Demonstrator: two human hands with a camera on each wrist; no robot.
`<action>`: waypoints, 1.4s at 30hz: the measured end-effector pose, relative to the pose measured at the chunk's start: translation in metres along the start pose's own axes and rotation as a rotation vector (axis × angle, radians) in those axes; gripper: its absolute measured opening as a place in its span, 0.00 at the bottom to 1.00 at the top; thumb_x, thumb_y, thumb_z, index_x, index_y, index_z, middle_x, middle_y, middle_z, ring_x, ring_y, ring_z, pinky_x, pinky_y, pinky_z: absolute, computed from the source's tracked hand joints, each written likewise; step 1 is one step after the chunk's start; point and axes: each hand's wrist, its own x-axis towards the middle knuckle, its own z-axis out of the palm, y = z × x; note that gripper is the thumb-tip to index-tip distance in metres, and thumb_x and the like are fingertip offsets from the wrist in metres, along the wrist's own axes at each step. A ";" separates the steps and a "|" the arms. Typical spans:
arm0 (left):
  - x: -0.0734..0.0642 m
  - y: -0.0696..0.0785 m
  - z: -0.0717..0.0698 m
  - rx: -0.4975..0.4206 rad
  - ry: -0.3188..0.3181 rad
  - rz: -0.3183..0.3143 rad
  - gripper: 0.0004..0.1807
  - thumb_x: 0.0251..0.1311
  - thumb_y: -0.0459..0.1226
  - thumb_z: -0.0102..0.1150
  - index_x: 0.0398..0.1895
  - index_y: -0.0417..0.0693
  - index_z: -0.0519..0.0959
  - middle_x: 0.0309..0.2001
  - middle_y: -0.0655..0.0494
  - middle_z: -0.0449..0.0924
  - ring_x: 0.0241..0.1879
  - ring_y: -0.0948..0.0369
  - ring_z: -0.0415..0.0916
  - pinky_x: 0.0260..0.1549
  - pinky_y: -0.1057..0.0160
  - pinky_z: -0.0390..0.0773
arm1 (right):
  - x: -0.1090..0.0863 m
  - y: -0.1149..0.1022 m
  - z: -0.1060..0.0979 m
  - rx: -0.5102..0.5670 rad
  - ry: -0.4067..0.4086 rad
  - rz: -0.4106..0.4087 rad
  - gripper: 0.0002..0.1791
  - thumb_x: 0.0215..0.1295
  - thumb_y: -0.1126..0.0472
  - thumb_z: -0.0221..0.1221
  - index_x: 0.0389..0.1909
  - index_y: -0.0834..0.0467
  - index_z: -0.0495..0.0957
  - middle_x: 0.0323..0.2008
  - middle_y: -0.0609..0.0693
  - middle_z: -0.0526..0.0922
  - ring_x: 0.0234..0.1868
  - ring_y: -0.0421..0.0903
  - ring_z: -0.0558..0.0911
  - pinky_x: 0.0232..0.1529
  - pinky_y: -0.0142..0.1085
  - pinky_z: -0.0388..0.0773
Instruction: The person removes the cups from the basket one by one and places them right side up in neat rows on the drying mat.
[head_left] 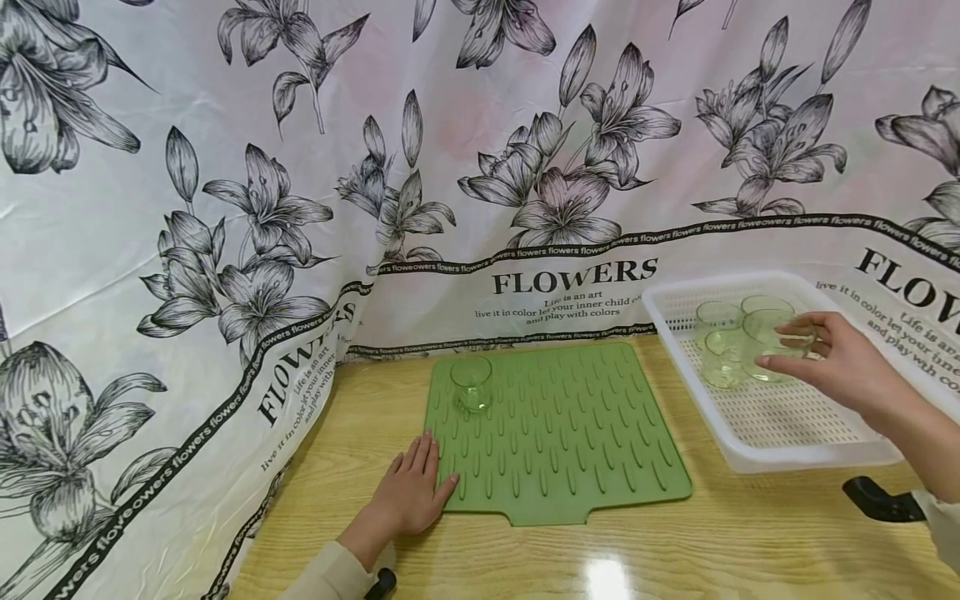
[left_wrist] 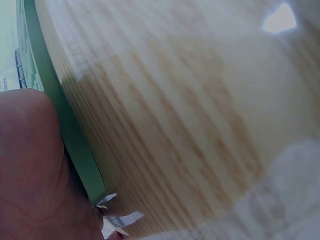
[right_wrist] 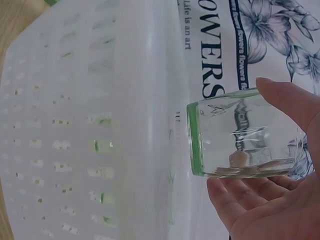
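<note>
My right hand (head_left: 840, 362) holds a clear, green-tinted drinking glass (right_wrist: 220, 130) between thumb and fingers. In the right wrist view, the glass lies sideways across the picture, its green end pointing left, above the rim of a white plastic basket (head_left: 821, 457). Other glasses (head_left: 722, 371) stand in the basket beside the held one. At the left edge of a green ridged drying mat (head_left: 555, 450), my left hand (head_left: 411, 492) lies flat, fingers straight, its thumb over the mat's corner. One glass (head_left: 471, 387) stands on the mat's upper left part.
The wooden table (head_left: 337, 450) carries the mat and, to its right, the basket with a slotted floor. A white flower-printed cloth (head_left: 450, 300) hangs behind and along the left side. Black wrist straps show below both hands.
</note>
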 end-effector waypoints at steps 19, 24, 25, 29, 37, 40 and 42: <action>0.004 -0.006 0.007 0.032 0.009 0.000 0.46 0.78 0.64 0.24 0.82 0.38 0.47 0.82 0.42 0.38 0.81 0.45 0.39 0.75 0.40 0.51 | -0.005 -0.025 0.015 0.044 -0.044 -0.050 0.43 0.71 0.51 0.65 0.72 0.70 0.54 0.68 0.73 0.63 0.65 0.72 0.66 0.41 0.27 0.71; 0.002 -0.004 0.005 0.031 0.007 -0.003 0.46 0.78 0.64 0.25 0.82 0.38 0.47 0.82 0.41 0.39 0.81 0.44 0.40 0.75 0.41 0.51 | -0.008 -0.029 0.021 0.041 -0.044 -0.063 0.42 0.70 0.51 0.67 0.71 0.69 0.56 0.66 0.71 0.66 0.65 0.71 0.68 0.42 0.27 0.71; 0.002 -0.004 0.005 0.031 0.008 -0.002 0.45 0.79 0.64 0.25 0.82 0.38 0.47 0.82 0.41 0.39 0.81 0.44 0.40 0.75 0.41 0.51 | -0.008 -0.029 0.023 0.041 -0.043 -0.067 0.42 0.70 0.51 0.67 0.71 0.69 0.56 0.66 0.71 0.67 0.64 0.70 0.68 0.42 0.26 0.71; 0.002 -0.005 0.006 0.038 0.008 -0.001 0.46 0.78 0.64 0.24 0.82 0.38 0.47 0.82 0.41 0.38 0.81 0.44 0.40 0.75 0.41 0.51 | -0.010 -0.032 0.027 0.046 -0.050 -0.070 0.42 0.70 0.51 0.67 0.71 0.69 0.57 0.66 0.71 0.67 0.64 0.68 0.69 0.41 0.24 0.72; 0.000 -0.003 0.003 0.032 0.003 0.001 0.45 0.79 0.63 0.25 0.82 0.38 0.47 0.82 0.41 0.37 0.81 0.44 0.39 0.75 0.41 0.51 | -0.010 -0.041 0.034 0.052 -0.080 -0.076 0.43 0.70 0.51 0.67 0.70 0.73 0.56 0.67 0.72 0.66 0.65 0.72 0.68 0.52 0.41 0.78; 0.000 -0.002 0.001 0.027 0.001 0.003 0.45 0.79 0.63 0.25 0.82 0.37 0.47 0.82 0.41 0.38 0.81 0.44 0.39 0.75 0.41 0.51 | -0.010 -0.045 0.038 0.050 -0.090 -0.073 0.44 0.69 0.51 0.67 0.70 0.73 0.56 0.67 0.72 0.66 0.65 0.72 0.68 0.55 0.49 0.77; -0.001 -0.003 0.001 0.026 -0.001 0.004 0.45 0.79 0.63 0.25 0.82 0.37 0.48 0.82 0.40 0.38 0.81 0.44 0.40 0.75 0.41 0.51 | -0.010 -0.048 0.040 0.046 -0.095 -0.071 0.44 0.70 0.50 0.67 0.70 0.73 0.56 0.67 0.72 0.67 0.65 0.72 0.69 0.54 0.47 0.78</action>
